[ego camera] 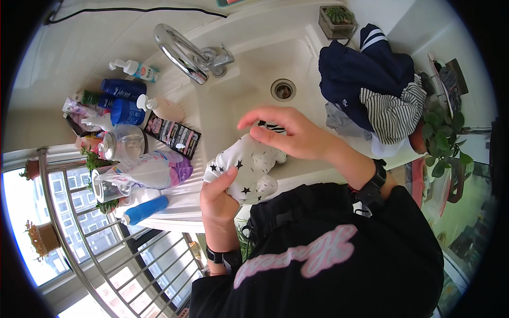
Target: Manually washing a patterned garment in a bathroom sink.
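Note:
My left hand (220,194) grips a white cloth with black stars (242,167), its thumb laid over the fabric. The cloth is bunched above the near edge of a white sink (238,95). Over its right part hovers my right hand (286,133), fingers spread and curved; whether a fingertip touches the fabric is unclear. A black-and-white striped piece (272,127) shows partly beneath that hand. A chrome faucet (183,55) stands at the sink's back left, turned toward the left side. The drain (283,90) lies beyond my right hand.
Bottles, a blue jar (127,112), a clear glass jar (125,143) and a purple-and-white detergent bag (159,169) crowd the left ledge. A blue bottle (147,210) lies nearer. Navy clothing (358,75) and striped fabric (393,111) are heaped at right, near a potted cactus (337,24) and a leafy plant (441,139).

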### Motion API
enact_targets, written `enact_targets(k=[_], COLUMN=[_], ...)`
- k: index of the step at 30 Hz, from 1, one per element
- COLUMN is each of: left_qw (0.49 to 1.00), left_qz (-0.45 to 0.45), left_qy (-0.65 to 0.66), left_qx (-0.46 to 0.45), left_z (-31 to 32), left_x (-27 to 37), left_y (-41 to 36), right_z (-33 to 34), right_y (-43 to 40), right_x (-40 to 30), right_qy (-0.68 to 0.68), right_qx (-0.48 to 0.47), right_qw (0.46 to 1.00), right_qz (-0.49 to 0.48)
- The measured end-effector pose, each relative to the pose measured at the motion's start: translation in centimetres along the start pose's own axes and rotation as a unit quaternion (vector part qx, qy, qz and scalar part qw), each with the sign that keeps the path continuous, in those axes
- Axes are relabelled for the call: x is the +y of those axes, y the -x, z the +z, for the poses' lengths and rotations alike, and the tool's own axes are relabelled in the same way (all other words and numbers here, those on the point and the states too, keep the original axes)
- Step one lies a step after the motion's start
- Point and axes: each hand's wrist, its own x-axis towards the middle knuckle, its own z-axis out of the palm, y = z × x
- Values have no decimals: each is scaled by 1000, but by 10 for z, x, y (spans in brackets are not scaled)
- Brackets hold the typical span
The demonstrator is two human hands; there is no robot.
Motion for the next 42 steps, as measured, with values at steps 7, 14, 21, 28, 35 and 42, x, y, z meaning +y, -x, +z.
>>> enact_targets(k=[7, 14, 21, 28, 35, 42], left_qw=[998, 959, 943, 949, 957, 984], left_qz=[-11, 140, 132, 111, 98, 114], left_qy=[-27, -214, -267, -267, -215, -121], left_qx=[59, 120, 148, 125, 169, 71], left_z=[-1, 1, 5, 9, 8, 30], left_x=[7, 3, 3, 1, 3, 15], left_y=[4, 2, 2, 1, 9, 22], right_z=[7, 12, 14, 19, 11, 10], right_y=[7, 7, 5, 2, 6, 10], right_x=[19, 10, 8, -1, -3, -21], right_qy=[-58, -90, -110, -9, -139, -219], right_qx=[-56, -31, -28, -82, -72, -45], right_qw=[995, 991, 990, 989, 980, 970], right_qz=[61, 93, 89, 123, 123, 98])
